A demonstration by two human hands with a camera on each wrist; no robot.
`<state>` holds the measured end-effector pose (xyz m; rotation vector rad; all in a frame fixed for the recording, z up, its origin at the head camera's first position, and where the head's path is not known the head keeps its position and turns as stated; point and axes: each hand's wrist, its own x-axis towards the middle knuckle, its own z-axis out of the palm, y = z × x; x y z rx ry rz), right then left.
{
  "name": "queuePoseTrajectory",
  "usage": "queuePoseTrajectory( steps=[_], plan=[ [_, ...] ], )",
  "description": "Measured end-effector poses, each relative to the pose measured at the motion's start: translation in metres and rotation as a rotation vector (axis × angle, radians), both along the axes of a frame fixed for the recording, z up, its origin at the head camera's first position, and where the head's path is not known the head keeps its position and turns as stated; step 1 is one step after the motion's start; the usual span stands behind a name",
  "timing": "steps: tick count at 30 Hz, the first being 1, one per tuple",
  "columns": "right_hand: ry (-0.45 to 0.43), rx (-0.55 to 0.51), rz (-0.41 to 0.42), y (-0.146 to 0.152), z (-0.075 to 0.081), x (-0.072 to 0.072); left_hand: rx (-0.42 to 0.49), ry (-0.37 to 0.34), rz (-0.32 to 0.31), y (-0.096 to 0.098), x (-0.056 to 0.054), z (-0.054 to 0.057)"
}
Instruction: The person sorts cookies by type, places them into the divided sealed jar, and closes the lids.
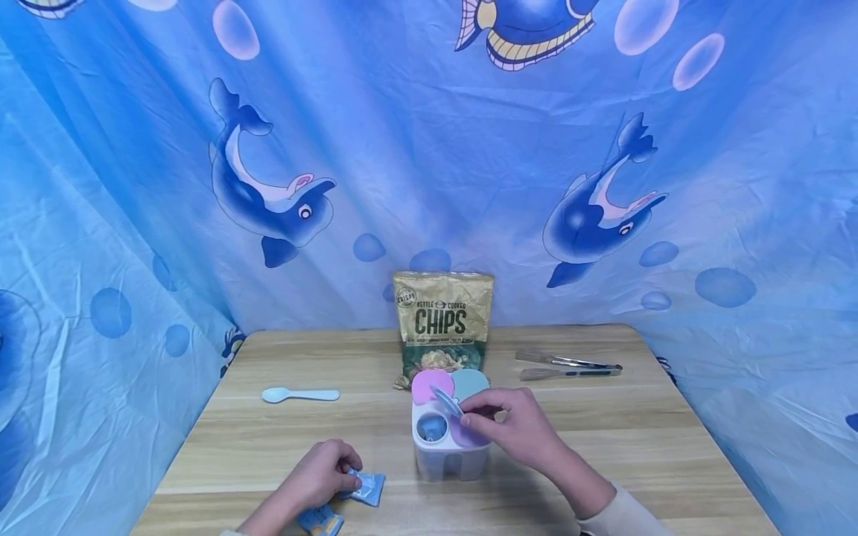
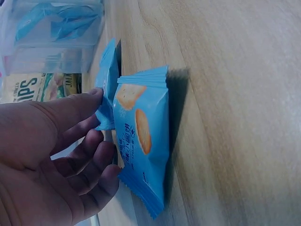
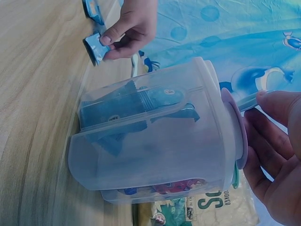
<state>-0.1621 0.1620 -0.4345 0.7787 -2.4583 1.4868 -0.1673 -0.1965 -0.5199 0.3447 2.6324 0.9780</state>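
Observation:
My left hand (image 1: 320, 475) pinches a small blue snack packet (image 1: 367, 488) between thumb and fingers, low over the table. A second blue packet (image 2: 143, 136), printed with biscuits, lies beside those fingers on the wood. My right hand (image 1: 519, 426) grips a light-blue lid (image 1: 445, 400) by its edge, tilted up beside a round opening. That opening belongs to a clear plastic container (image 1: 429, 463) with a white top. Through its wall, several blue packets (image 3: 113, 110) show in one compartment, and red and blue wrappers (image 3: 178, 186) in another. Pink, green and purple lids cover the other openings.
Behind the container a bag of kettle cooked chips (image 1: 442, 316) stands upright. A pale blue spoon (image 1: 299, 395) lies on the left of the wooden table (image 1: 268, 357), and tongs (image 1: 570, 365) lie at the back right. A blue curtain (image 1: 429, 149) hangs behind.

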Motion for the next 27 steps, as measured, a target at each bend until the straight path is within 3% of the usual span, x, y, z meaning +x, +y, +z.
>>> queuePoseTrajectory(
  steps=[5, 11, 16, 24, 27],
  plan=[
    [0.001, -0.007, 0.003, 0.000, -0.001, 0.000, 0.003, 0.044, -0.010, -0.002, 0.002, -0.001],
    [-0.001, -0.010, 0.007, 0.000, -0.001, 0.000, 0.015, 0.004, -0.010, -0.004, 0.002, 0.003],
    [0.003, -0.011, 0.007, 0.000, -0.001, 0.000, 0.018, 0.018, -0.014, -0.005, 0.001, 0.008],
    [0.011, -0.013, 0.004, 0.001, -0.001, 0.000, 0.141, 0.059, -0.043, -0.005, 0.001, 0.017],
    [0.015, -0.014, 0.006, 0.001, -0.002, 0.000, 0.165, 0.087, -0.019, -0.003, 0.002, 0.025]
  ],
)
